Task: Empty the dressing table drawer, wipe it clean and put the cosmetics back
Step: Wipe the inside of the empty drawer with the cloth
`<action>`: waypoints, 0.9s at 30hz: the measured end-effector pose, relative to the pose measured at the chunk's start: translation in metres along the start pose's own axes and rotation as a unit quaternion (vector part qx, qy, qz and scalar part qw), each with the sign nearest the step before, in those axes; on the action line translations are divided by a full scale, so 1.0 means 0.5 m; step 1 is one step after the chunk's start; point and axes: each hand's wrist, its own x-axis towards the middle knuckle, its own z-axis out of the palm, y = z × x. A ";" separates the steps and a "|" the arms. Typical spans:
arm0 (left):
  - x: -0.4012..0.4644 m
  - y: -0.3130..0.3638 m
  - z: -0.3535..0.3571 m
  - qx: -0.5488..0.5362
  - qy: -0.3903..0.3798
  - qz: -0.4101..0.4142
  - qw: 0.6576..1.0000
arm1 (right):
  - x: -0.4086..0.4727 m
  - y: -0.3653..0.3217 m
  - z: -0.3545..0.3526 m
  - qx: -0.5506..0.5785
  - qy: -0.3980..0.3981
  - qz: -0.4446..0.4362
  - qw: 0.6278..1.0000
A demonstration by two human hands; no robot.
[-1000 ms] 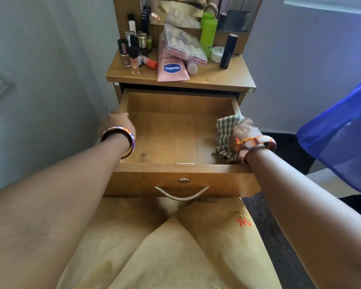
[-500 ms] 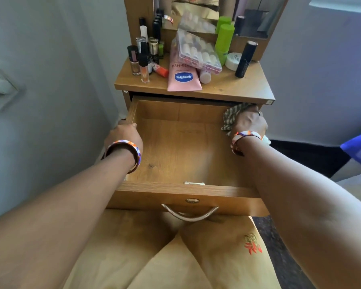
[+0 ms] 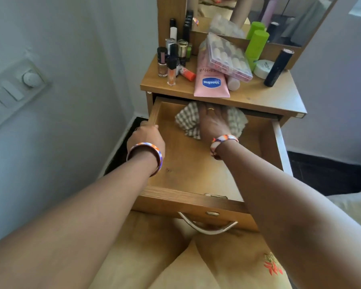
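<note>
Drawer pulled out, holding only checked cloth at back; right hand presses it, fingers spread flat. Left hand curled over left rim. Cosmetics crowd tabletop.

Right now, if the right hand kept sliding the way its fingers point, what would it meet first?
Probably the drawer's back wall. The right hand presses the checked cloth toward the rear, under the tabletop; that wall is mostly hidden there, so depth is unclear.

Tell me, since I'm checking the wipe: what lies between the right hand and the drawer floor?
The checked cloth lies there: in the head view the right hand presses it onto the floor at the back of the drawer.
</note>
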 end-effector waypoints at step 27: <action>0.035 -0.128 -0.113 -0.405 -0.422 -0.124 0.801 | -0.162 -0.133 -0.070 0.481 -0.405 -0.114 0.769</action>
